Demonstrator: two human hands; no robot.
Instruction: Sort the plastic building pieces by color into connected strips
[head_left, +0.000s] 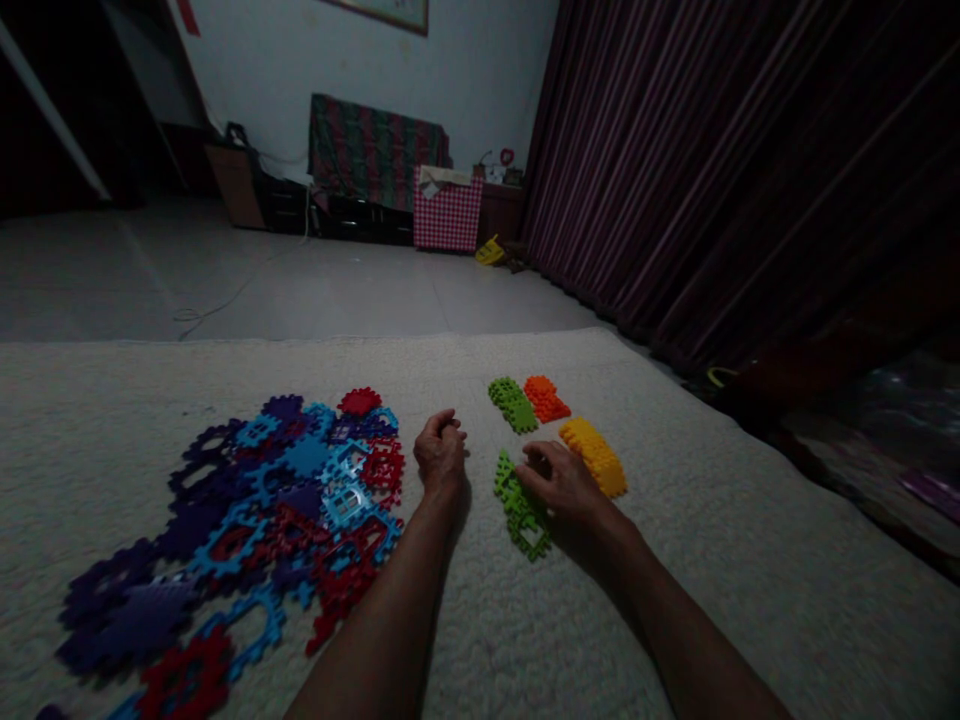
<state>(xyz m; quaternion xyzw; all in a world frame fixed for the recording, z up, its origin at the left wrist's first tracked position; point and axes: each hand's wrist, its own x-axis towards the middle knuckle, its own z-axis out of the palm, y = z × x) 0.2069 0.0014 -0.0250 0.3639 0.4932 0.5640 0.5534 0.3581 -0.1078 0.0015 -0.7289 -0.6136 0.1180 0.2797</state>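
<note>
My left hand [440,455] rests on the pale carpet [675,560] as a closed fist, and nothing shows inside it. It lies just right of a spread heap of blue, purple and red toothed plastic tiles [255,520]. My right hand [561,485] lies flat with fingers stretched over a stack of green tiles [517,505]. A stack of yellow tiles [596,455] sits just right of that hand. Farther off lie a second green stack [513,403] and an orange stack [546,398], side by side.
The carpet ends at a grey tiled floor [300,280]. A dark striped curtain [712,180] runs along the right. At the far wall stand a draped cabinet [375,150] and a red checked box [448,212]. A cable [217,305] trails on the floor.
</note>
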